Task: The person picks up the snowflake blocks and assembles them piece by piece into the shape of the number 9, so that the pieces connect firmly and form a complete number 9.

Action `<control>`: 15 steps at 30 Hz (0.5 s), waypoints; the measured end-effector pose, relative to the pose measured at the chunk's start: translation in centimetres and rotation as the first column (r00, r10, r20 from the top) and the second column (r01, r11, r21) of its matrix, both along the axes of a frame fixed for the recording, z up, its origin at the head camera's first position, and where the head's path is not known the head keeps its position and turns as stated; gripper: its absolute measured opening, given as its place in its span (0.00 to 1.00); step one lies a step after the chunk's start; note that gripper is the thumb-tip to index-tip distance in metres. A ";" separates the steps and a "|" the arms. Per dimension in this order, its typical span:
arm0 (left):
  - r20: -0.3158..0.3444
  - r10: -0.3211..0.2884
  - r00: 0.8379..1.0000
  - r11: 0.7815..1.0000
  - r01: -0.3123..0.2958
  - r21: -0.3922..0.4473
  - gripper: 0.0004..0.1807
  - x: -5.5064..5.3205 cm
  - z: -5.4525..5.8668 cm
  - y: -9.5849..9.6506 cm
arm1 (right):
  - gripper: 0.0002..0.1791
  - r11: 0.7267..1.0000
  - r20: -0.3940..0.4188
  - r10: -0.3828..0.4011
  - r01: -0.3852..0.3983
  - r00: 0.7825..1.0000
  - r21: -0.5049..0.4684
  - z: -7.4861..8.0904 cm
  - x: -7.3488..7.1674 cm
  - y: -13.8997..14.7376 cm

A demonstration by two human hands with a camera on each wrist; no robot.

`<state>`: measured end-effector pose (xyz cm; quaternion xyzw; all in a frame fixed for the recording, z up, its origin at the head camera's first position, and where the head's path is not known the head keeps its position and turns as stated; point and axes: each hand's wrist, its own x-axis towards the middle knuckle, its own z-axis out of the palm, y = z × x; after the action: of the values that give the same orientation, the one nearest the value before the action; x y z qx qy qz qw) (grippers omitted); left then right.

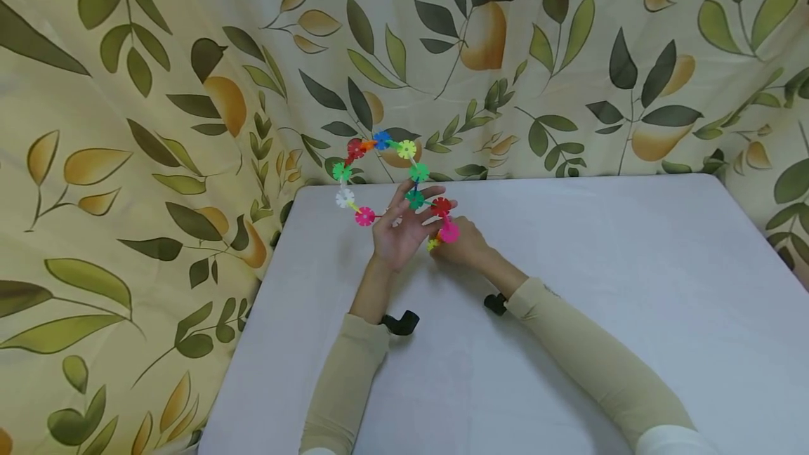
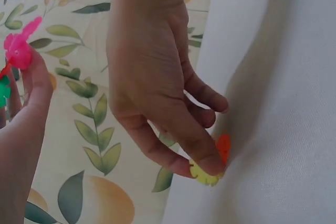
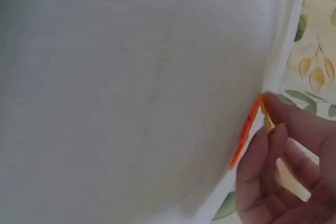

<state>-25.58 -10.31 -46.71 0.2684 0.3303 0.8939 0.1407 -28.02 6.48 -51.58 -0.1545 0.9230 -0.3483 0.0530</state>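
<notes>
A looped chain of colourful notched plastic discs [image 1: 406,149] rises above the far part of the table. My left hand [image 1: 401,236] supports it, palm toward the head camera, with the fingers bent loosely among the links. In the left wrist view, a fingertip of that hand meets a pink disc [image 2: 19,51] of the chain. Close beside it, my right hand [image 1: 464,243] pinches a yellow disc [image 2: 205,174] between thumb and finger. An orange disc [image 3: 245,134] is set against the yellow one, edge-on in the right wrist view. The left palm hides part of the chain.
A white-covered table [image 1: 569,343] lies under both hands. Behind it and to the left hangs a leaf-and-fruit patterned curtain [image 1: 392,12]. Black wrist mounts [image 1: 401,323] jut out below the wrists.
</notes>
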 end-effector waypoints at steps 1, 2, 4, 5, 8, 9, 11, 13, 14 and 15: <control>0.011 0.002 1.000 1.000 -0.002 0.008 0.25 0.0 0.0 0.1 | 0.13 0.999 -0.003 -0.009 0.009 1.000 -0.031 0.0 0.1 0.1; 0.020 0.007 1.000 1.000 -0.007 0.014 0.24 0.0 0.1 0.1 | 0.13 0.999 -0.009 -0.011 0.010 1.000 -0.051 -0.1 0.1 0.3; 0.038 0.020 0.999 1.000 -0.021 0.023 0.23 0.0 0.1 0.2 | 0.12 0.997 -0.018 0.000 -0.002 1.000 -0.071 0.3 0.3 0.7; 0.047 0.028 0.999 0.999 -0.029 0.028 0.23 0.0 0.2 0.2 | 0.11 0.997 -0.014 -0.002 0.001 1.000 -0.081 0.4 0.4 0.8; 0.070 0.048 0.996 0.998 -0.051 0.045 0.23 -0.1 0.2 0.0 | 0.11 0.995 -0.024 -0.015 0.013 1.000 -0.094 1.1 1.1 1.4; 0.074 0.054 0.996 0.997 -0.058 0.047 0.23 -0.2 0.1 0.0 | 0.12 0.992 -0.014 -0.024 0.022 1.000 -0.125 1.4 1.4 1.6; 0.078 0.063 0.995 0.996 -0.068 0.054 0.24 -0.3 0.0 -0.2 | 0.12 0.973 0.027 -0.040 0.045 0.999 -0.227 1.8 2.1 1.9; 0.074 0.074 0.995 0.996 -0.078 0.054 0.24 -0.4 0.0 -0.3 | 0.11 0.943 0.069 -0.041 0.062 0.997 -0.328 2.2 3.0 2.2; 0.069 0.081 0.994 0.995 -0.085 0.050 0.24 -0.4 0.0 -0.4 | 0.11 0.923 0.091 -0.038 0.070 0.995 -0.379 2.4 3.4 2.3; 0.064 0.089 0.994 0.995 -0.092 0.046 0.24 -0.5 0.0 -0.4 | 0.11 0.903 0.108 -0.037 0.080 0.993 -0.423 2.6 3.9 2.4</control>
<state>-26.04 -10.74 -46.69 0.2288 0.3157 0.9150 0.1037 -24.14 8.89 -48.97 -0.1175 0.8250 -0.5502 0.0527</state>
